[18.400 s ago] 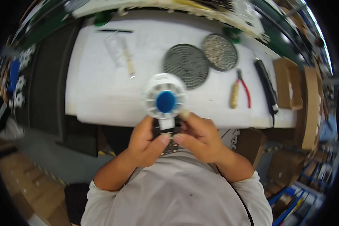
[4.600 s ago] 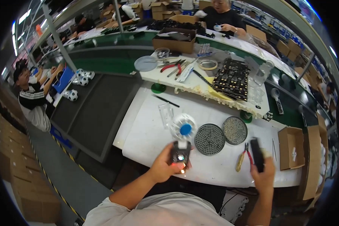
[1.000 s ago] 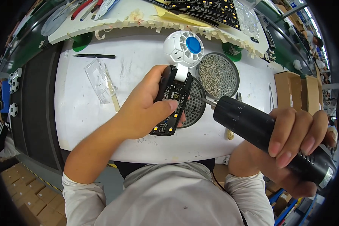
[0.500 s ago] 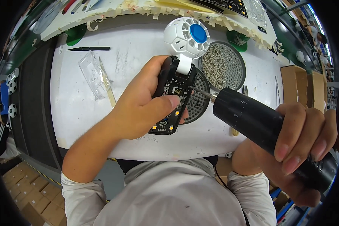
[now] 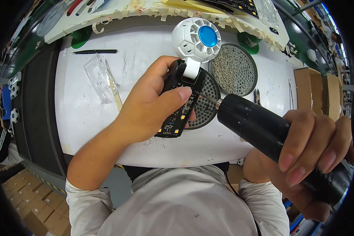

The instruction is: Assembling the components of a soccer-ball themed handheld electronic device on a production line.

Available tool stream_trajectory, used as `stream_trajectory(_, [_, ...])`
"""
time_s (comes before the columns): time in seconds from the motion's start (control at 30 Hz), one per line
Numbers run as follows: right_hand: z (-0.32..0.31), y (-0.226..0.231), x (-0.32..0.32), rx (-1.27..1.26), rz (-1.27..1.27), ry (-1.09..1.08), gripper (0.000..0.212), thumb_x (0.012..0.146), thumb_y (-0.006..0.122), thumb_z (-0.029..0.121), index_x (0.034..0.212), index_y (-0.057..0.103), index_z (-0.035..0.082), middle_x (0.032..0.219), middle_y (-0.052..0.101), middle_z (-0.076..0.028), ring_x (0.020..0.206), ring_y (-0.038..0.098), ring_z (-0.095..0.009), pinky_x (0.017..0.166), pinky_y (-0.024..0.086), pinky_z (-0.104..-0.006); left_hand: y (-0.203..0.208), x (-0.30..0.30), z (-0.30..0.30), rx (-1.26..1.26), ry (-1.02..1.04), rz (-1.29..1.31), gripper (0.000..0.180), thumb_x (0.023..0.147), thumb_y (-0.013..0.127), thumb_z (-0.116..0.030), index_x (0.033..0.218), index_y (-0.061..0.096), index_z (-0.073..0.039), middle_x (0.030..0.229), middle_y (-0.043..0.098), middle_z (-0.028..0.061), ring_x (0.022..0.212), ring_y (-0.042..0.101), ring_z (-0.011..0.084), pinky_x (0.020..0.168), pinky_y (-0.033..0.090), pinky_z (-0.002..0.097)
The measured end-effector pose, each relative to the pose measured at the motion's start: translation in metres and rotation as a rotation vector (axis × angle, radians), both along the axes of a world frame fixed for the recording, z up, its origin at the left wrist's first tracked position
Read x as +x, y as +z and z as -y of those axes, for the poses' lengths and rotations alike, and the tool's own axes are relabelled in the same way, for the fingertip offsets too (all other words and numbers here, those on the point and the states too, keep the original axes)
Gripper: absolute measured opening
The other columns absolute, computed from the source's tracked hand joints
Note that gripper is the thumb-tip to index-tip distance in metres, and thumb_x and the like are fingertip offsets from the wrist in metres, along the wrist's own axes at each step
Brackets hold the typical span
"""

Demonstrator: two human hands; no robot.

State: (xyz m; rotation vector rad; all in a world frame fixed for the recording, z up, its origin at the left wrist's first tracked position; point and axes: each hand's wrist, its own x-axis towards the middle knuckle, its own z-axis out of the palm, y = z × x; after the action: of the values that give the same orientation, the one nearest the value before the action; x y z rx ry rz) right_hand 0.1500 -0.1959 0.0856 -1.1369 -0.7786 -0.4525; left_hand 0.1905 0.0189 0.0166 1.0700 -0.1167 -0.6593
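Note:
My left hand (image 5: 143,104) is wrapped round a black-handled device with a circuit board (image 5: 176,122) showing along its face. My thumb presses flat on the board's upper half. At the far end sits a white ball-shaped head (image 5: 187,41) with a blue disc (image 5: 207,36), joined by a short white neck. In my right hand (image 5: 312,147) is a black electric screwdriver (image 5: 253,124), tilted with its bit pointing left. The bit's tip reaches the right edge of the board; whether it sits in a screw is too small to tell.
Behind the device lies a dark round dimpled tray (image 5: 208,108); another tray (image 5: 247,78) holds many small screws. To the left are black tweezers (image 5: 95,51) and a clear plastic piece (image 5: 96,78). Pliers (image 5: 257,96) and an open cardboard box (image 5: 307,88) are at right. A raised shelf (image 5: 126,16) spans the back.
My left thumb has slid up the board and now covers the small display. The screwdriver has shifted slightly left and stays at the board's right edge.

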Motion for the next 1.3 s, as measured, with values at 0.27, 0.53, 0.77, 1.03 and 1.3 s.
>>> stream_trajectory(0.27, [0.003,-0.001,-0.001,0.026,0.018,0.001,0.065,0.065,0.087,0.029,0.11,0.048,0.004,0.09,0.051,-0.006,0.06,0.059,-0.012,0.057,0.052,-0.0242,-0.007,-0.001,0.003,0.067,0.049,0.073,0.043,0.086,0.054,-0.011,0.124,0.035,-0.004,0.097,0.06,0.016,0.067,0.063,0.0202,0.058,0.055,0.032])
stream_trajectory(0.53, [-0.01,-0.004,0.008,0.06,0.019,0.013,0.063,0.066,0.086,0.031,0.108,0.048,0.003,0.09,0.052,-0.006,0.061,0.059,-0.012,0.057,0.051,-0.0246,-0.01,-0.002,0.005,0.081,0.06,0.084,0.044,0.086,0.055,-0.01,0.124,0.034,-0.004,0.097,0.059,0.015,0.068,0.062,0.0182,0.058,0.055,0.0313])
stream_trajectory(0.77, [-0.004,-0.005,0.011,0.084,0.016,0.02,0.061,0.066,0.085,0.032,0.106,0.049,0.002,0.091,0.052,-0.007,0.062,0.06,-0.012,0.057,0.05,-0.025,-0.012,-0.004,0.008,0.056,0.08,0.082,0.043,0.088,0.054,-0.011,0.126,0.034,-0.004,0.097,0.059,0.0137,0.069,0.061,0.0169,0.058,0.055,0.0307])
stream_trajectory(1.03, [-0.012,-0.005,0.013,0.105,0.011,0.023,0.06,0.067,0.084,0.033,0.103,0.049,0.001,0.092,0.053,-0.008,0.063,0.06,-0.012,0.057,0.05,-0.0254,-0.008,-0.005,0.013,0.09,0.092,0.054,0.043,0.089,0.053,-0.01,0.127,0.034,-0.003,0.097,0.059,0.0129,0.069,0.061,0.0164,0.058,0.055,0.03])
stream_trajectory(1.3, [0.034,0.012,0.0,0.066,-0.011,0.073,0.059,0.067,0.084,0.034,0.101,0.05,0.0,0.092,0.053,-0.009,0.064,0.06,-0.013,0.058,0.049,-0.0259,-0.006,-0.006,0.008,0.079,0.199,0.135,0.043,0.089,0.054,-0.013,0.126,0.034,-0.002,0.096,0.059,0.0144,0.068,0.062,0.017,0.058,0.055,0.03])
